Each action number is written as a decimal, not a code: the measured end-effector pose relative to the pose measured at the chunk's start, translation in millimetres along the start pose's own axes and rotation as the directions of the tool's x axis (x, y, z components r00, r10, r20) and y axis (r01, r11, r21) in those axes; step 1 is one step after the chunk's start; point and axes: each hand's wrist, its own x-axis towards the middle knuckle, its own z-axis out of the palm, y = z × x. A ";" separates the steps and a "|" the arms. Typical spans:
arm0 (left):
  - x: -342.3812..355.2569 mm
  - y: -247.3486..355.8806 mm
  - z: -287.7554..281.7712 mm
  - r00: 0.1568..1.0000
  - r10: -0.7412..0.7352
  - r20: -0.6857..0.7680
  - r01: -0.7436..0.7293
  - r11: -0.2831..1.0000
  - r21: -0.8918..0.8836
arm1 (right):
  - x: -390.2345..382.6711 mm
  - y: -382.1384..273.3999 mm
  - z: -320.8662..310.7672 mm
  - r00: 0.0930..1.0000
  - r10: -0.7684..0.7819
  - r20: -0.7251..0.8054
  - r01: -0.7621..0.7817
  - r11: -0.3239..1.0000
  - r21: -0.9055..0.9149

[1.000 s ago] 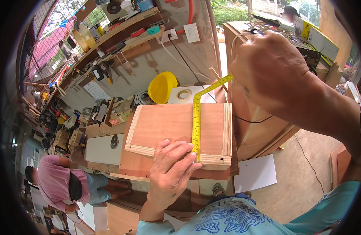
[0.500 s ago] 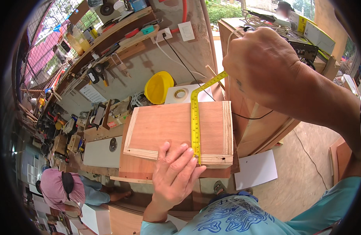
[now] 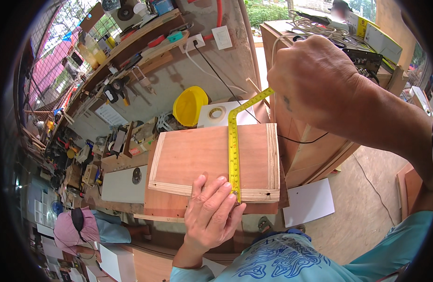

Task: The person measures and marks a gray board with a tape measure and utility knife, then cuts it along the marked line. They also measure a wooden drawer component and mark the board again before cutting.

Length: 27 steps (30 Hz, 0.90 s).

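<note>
A shallow wooden box-like panel [image 3: 193, 152], edged with pale plywood strips, lies in front of me. Across it runs the yellow blade of a tape measure [image 3: 233, 145], flat from the near edge to the far edge, then bent up to the right. My left hand [image 3: 209, 214] lies over the near edge with fingers stretched out, its fingertips against the blade's end. Raised at the upper right, my right hand [image 3: 315, 80] is a fist at the blade's other end. The tape's case is hidden behind that fist.
Beneath the panel is a brown board [image 3: 167, 207]. A yellow hard hat [image 3: 190, 105] and a tape roll [image 3: 217, 113] sit beyond it. A wooden cabinet [image 3: 296, 141] stands at the right. Another person [image 3: 78, 228] bends over at the lower left; a white sheet [image 3: 310, 202] lies on the floor.
My hands and the blade hold nearly the same place, with the view shifted slightly. The person at the lower left has moved a little.
</note>
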 end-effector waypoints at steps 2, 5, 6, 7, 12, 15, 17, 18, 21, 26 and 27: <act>1.0 0.7 -1.1 1.000 -0.003 0.003 0.003 1.000 0.003 | 0.4 0.8 0.8 1.000 0.000 0.015 0.000 1.000 0.008; -0.7 -1.2 2.7 1.000 0.016 -0.015 -0.017 1.000 -0.023 | -0.2 -0.9 -5.6 0.995 0.022 0.098 -0.020 0.999 -0.025; -1.3 -1.9 3.2 1.000 0.017 -0.016 -0.017 1.000 -0.026 | -0.7 -1.8 -7.1 0.993 0.026 0.118 -0.021 0.999 -0.037; -1.9 -2.7 3.9 1.000 0.018 -0.018 -0.019 0.999 -0.031 | -1.3 -2.1 -6.4 0.992 0.023 0.122 -0.017 0.999 -0.048; -2.7 -2.5 -2.2 1.000 0.025 -0.008 -0.025 0.999 -0.037 | 1.6 -2.8 -5.0 0.993 0.013 0.121 -0.005 0.998 -0.067; -4.9 -4.1 0.5 1.000 0.024 -0.003 -0.024 0.998 -0.060 | 3.2 -3.6 -3.5 0.993 0.016 0.120 -0.004 0.995 -0.098; -1.5 -1.3 -1.9 1.000 -0.001 -0.003 0.001 0.999 -0.040 | 5.9 -5.1 -0.6 0.993 0.013 0.114 0.000 0.994 -0.107; -1.5 -1.3 -2.9 1.000 0.002 0.000 -0.002 1.000 -0.032 | 7.7 -6.4 1.0 0.991 0.023 0.131 -0.008 0.994 -0.113; -3.8 -3.1 0.5 1.000 0.024 -0.017 -0.025 0.998 -0.054 | 5.8 -9.6 -0.8 0.989 0.058 0.136 -0.036 0.987 -0.156; -3.1 -4.8 1.8 0.999 0.029 -0.040 -0.032 0.996 -0.083 | -6.8 -10.2 21.8 0.943 -0.043 -0.330 -0.063 0.951 -0.304; -5.5 -3.2 0.2 1.000 0.004 -0.011 -0.005 0.998 -0.066 | -8.5 -11.4 28.3 0.927 -0.029 -0.374 -0.071 0.965 -0.251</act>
